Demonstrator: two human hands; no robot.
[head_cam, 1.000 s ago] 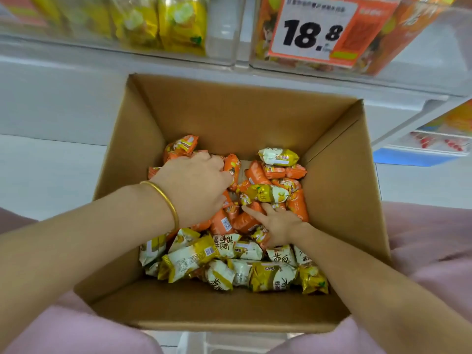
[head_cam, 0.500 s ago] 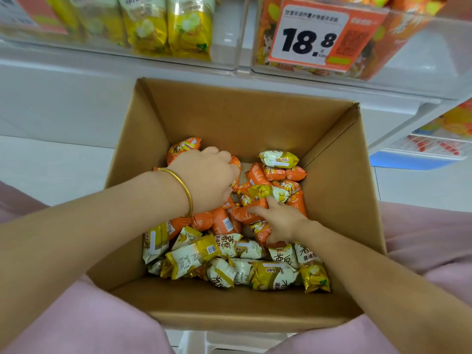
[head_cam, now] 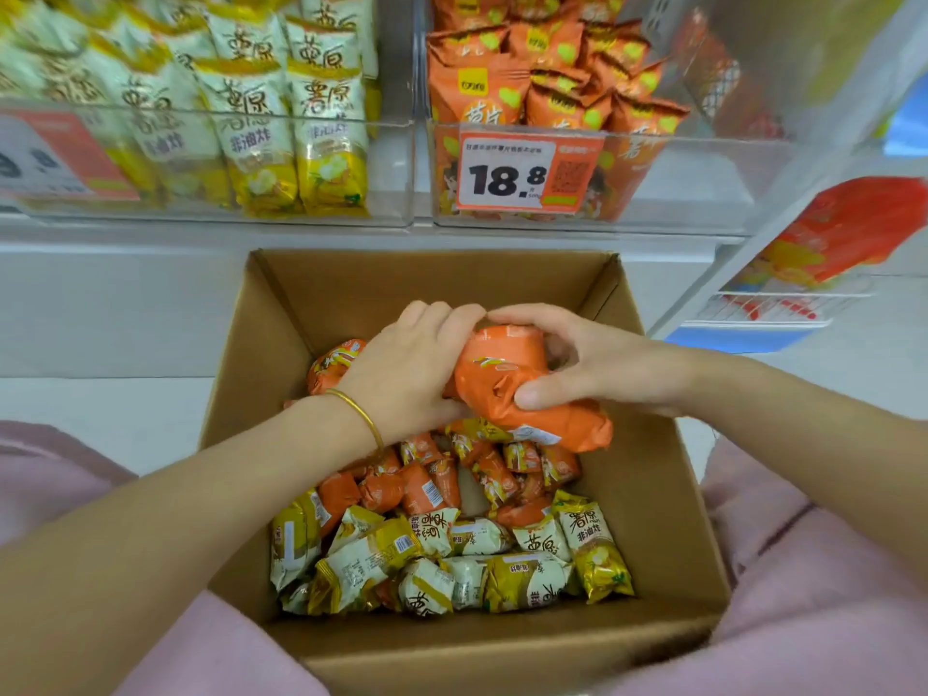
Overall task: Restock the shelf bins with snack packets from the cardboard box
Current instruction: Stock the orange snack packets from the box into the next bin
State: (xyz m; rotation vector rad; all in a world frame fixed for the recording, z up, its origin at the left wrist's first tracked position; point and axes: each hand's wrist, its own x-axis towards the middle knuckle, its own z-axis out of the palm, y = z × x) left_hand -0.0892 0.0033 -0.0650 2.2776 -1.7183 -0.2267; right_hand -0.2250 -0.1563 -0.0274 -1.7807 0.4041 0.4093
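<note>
The left hand (head_cam: pixel 401 374) and right hand (head_cam: pixel 577 364) both curl round a bunch of orange packets (head_cam: pixel 507 394) above the 12 o'clock end of the box (head_cam: pixel 658 504), probably pressed together so one lift feeds the orange bin (head_cam: pixel 693 188) at 1 o'clock.

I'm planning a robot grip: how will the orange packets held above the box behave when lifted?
Probably soft and crushable: the orange packets wrinkle where the right hand presses its thumb. Likely light: the left hand and right hand hold several at once. The glossy film looks slippery, so one might slide out.
</note>
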